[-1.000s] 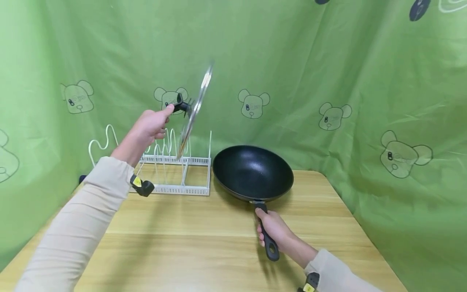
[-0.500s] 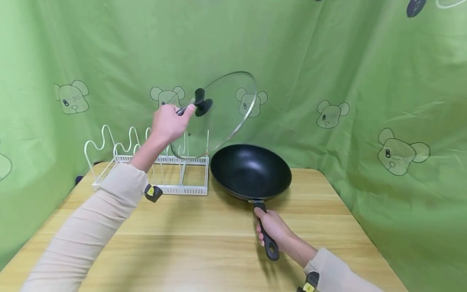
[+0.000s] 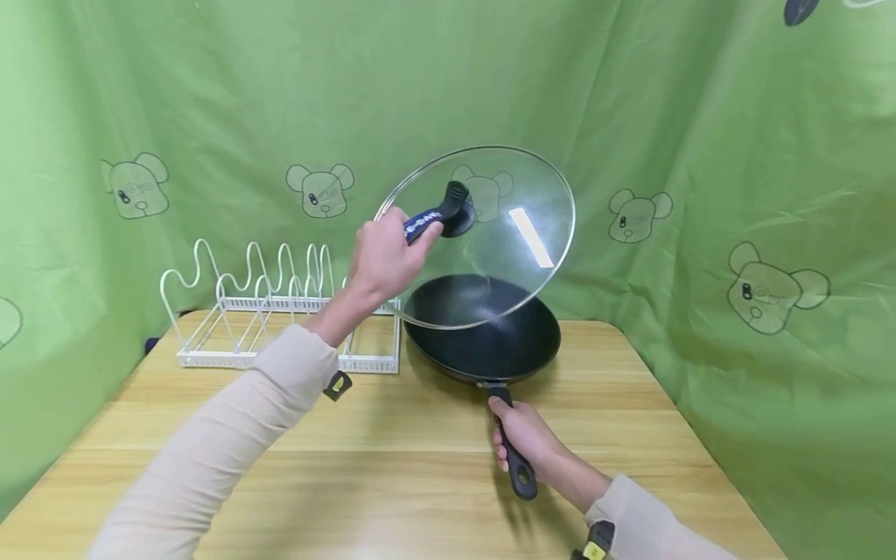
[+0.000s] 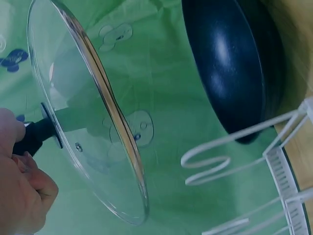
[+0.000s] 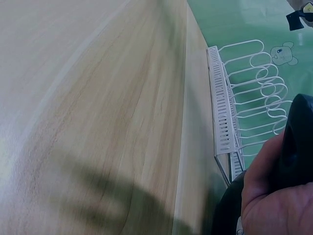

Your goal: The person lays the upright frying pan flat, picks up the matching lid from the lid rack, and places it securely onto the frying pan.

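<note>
The person's left hand (image 3: 388,253) had its fingers curled round the black handle (image 3: 456,210) of a clear glass lid (image 3: 514,241), thumb along the grip, where pale lettering showed on a blue patch. The lid hung in the air at a tilt, its lower rim crossing in front of the far part of a black pan (image 3: 497,350) in the head view; the left wrist view showed a gap between the two, so they were apart. A bright strip of reflected light lay on the right half of the glass. The right hand (image 3: 528,439) gripped the pan's long dark handle (image 3: 523,478), thumb on top near the metal collar, the holed end sticking out toward the person. The pan was over the far part of the wooden bench (image 3: 392,474), bowl facing up, just to the right of a white wire rack (image 3: 217,359) with a row of looped dividers, partly hidden by the left forearm. Both arms wore pale sleeves, with a black-and-yellow device (image 3: 337,386) at the left wrist. Green cloth (image 3: 434,78) printed with bear heads hung behind and at the sides.
</note>
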Available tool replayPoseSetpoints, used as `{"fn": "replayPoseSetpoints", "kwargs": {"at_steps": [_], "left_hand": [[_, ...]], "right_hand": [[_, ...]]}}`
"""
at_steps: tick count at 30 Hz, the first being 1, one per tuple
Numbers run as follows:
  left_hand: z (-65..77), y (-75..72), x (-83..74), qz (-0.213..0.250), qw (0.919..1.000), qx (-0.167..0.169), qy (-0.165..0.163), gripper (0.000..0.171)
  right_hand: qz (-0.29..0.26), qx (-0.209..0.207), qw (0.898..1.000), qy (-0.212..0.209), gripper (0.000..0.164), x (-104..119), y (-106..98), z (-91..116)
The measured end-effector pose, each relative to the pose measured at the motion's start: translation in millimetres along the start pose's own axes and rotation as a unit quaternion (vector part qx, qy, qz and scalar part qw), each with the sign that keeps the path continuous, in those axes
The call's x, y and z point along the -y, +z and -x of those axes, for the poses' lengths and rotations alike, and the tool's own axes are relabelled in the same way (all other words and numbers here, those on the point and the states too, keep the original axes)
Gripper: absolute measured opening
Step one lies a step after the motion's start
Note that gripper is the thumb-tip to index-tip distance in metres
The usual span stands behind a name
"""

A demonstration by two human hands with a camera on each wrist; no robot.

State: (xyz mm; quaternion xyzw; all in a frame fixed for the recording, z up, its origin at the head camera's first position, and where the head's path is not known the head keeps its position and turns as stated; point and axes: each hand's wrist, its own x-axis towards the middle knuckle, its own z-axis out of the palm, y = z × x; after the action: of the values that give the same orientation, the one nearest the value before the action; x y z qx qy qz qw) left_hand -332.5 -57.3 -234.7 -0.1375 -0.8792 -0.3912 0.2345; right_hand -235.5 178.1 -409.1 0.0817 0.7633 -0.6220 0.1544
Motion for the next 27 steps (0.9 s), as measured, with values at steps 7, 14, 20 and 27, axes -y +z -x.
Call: {"fn": "replayPoseSetpoints", "kwargs": {"at_steps": [7, 14, 20, 27], "left_hand": [[3.6, 29.6, -6.4, -0.010, 0.9983, -0.001, 0.057, 0.050], [3.5, 62.8, -10.1, -0.016, 0.9988, 0.003, 0.046, 0.052], [11.1, 91.5, 1.8, -0.058, 0.9975, 0.012, 0.039, 0.053], [13.0, 115.5, 14.3, -0.110, 0.9937, 0.003, 0.017, 0.055]], "right_hand": [[-0.002, 0.002, 1.000, -0.002, 0.033, 1, 3, 0], [-0.003, -0.002, 1.000, -0.001, 0.033, 0, 2, 1], [-0.008, 0.004, 1.000, -0.002, 0.032, -1, 2, 4], [-0.010, -0.001, 1.000, -0.001, 0.033, 2, 3, 3]]}}
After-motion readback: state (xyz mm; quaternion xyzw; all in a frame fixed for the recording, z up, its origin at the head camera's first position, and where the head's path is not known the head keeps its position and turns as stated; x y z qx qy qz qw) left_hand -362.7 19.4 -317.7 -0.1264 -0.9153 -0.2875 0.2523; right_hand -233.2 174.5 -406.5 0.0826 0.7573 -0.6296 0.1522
